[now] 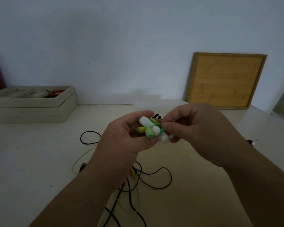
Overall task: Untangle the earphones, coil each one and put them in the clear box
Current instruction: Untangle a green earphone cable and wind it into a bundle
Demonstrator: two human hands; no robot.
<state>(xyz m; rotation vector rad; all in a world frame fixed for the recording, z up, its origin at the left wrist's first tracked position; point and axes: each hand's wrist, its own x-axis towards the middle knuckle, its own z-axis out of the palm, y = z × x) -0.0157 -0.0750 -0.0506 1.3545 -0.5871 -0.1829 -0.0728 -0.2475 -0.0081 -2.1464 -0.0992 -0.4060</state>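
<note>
Left hand (125,138) and right hand (200,133) pinch green-white earphones (148,128) (coiled, buds bunched).

**Head view.** Both hands are raised above the tabletop (31,161) and meet on a wound bundle of green-and-white earphones (152,128). The left hand (126,135) holds the bundle in curled fingers. The right hand (195,133) takes a pinch grip on the green cord with thumb and forefinger. Beneath the hands, black cables (171,177) and a yellow-green cable (73,167) lie loosely tangled. At far left stands an open beige box (39,110) with small items inside. At right, a wooden-framed board (226,81) leans against the wall.
</note>
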